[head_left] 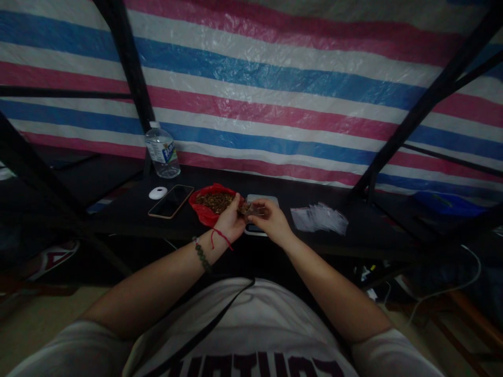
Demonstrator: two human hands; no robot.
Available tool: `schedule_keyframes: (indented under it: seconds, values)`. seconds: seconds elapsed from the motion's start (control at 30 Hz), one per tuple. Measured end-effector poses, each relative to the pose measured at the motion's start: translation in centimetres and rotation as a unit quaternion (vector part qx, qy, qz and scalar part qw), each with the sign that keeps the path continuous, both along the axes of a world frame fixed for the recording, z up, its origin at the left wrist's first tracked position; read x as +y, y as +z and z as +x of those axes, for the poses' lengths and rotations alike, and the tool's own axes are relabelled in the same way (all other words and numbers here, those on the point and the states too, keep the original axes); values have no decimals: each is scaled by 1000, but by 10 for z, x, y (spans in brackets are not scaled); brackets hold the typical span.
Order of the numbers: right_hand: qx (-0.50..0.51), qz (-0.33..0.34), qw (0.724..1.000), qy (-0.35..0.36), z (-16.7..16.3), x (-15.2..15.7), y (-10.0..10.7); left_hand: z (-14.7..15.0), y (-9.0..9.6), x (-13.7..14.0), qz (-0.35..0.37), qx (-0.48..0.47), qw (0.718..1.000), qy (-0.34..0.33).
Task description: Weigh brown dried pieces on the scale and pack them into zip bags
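Over a small flat scale [262,199] my two hands meet at a small clear plastic bag [255,210], with some brown bits [244,207] at its left end. My left hand [231,222] is closed at the bag's left side; its fingertips are partly hidden. Thumb and fingers of my right hand [274,222] pinch the other side. Just left of my left hand lies an open red plastic bag [202,212] filled with small brown dried pieces [215,201]. A loose spread of flat clear bags [319,218] lies to the right of my right hand.
On the black tabletop [271,183] are a phone [171,201], a round white object [157,193] and a clear plastic bottle [163,152] at the back left. Dark metal posts [133,68] flank the table. Striped plastic sheeting [267,99] hangs behind it.
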State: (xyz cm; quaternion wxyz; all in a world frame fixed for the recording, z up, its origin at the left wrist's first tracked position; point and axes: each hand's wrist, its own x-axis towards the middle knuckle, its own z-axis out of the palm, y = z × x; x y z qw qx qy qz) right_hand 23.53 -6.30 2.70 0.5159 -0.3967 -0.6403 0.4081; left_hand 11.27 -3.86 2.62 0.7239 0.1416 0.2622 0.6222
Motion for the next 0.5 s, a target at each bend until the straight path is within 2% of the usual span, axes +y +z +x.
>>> schedule_keyframes:
  seconds: [0.27, 0.5]
  values:
    - [54, -3, 998, -30, 6, 10, -4, -7, 3, 1, -91, -84, 992, 19]
    - [49, 9, 998, -24, 11, 11, -2, -3, 2, 0, -63, -75, 995, -13]
